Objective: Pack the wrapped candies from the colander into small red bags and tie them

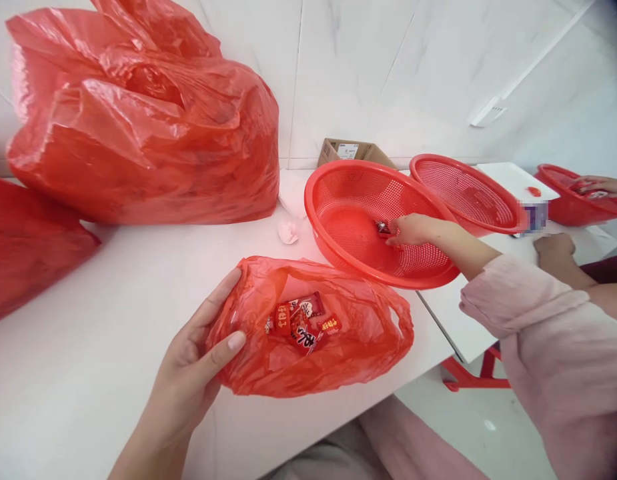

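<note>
Two hands: left grip (188, 363) clenches crinkly red plastic bag (368, 347), right grip (413, 230) pinches wrapper (383, 229) in perforated basket (338, 183).

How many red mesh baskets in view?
3: the nearest basket on the white table, a hand reaching into it; the tilted basket behind it; the far-right basket, another hand in it. Others may be hidden.

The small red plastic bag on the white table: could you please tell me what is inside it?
Inside the small red plastic bag lie several red wrapped packets; anything beneath them or in the folds is hidden.
</note>
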### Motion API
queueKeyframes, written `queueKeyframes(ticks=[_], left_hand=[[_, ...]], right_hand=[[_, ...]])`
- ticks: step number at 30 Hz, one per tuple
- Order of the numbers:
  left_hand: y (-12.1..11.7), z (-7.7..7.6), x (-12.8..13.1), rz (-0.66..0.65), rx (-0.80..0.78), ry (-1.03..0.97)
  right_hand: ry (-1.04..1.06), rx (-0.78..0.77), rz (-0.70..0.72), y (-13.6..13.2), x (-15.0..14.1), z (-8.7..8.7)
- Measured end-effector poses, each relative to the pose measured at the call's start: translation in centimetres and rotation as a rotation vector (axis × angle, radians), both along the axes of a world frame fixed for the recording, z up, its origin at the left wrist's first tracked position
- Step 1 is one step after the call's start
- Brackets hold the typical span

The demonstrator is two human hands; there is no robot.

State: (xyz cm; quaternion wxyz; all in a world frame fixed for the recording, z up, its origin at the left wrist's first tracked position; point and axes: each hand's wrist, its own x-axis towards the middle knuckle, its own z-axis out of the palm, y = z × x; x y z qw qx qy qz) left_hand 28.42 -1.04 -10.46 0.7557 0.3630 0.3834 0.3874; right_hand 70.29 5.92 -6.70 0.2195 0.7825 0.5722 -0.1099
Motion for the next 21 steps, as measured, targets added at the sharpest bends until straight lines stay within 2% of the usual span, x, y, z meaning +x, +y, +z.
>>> queueKeyframes(ticks=[3,6,9,13,15,17,18,19,21], left_hand=[[0.0,0.0,0.0,-0.005,0.002,0.011],[0.1,0.0,0.2,0.020,-0.003,0.034],[0.0,0.1,0.4,0.047,-0.002,0.052],[0.0,0.4,0.5,0.067,-0.005,0.044],[0.0,0.4,0.5,0.064,-0.009,0.045],[0.0,0.4,0.4,0.054,-0.010,0.054],[0.0,0.4,0.4,0.051,-0.006,0.059],[0.0,0.3,0.4,0.053,0.000,0.062],[0.0,0.3,0.3,0.064,0.013,0.061]], right_hand=[[0.091,-0.047,0.018,-0.2,0.9,-1.5],[0.229,-0.066,0.049,-0.2,0.8,-1.5],[0.432,-0.012,0.066,-0.6,0.1,0.4],[1.115,0.157,0.067,-3.1,-3.5,4.3],[1.294,0.127,0.090,-4.8,-6.4,6.0],[1.310,0.086,0.141,-5.9,-9.0,7.1],[1.279,0.112,0.163,-6.0,-10.0,7.4],[1.222,0.185,0.178,-5.8,-10.4,7.6],[1.024,0.441,0.191,-4.6,-9.9,7.4]])
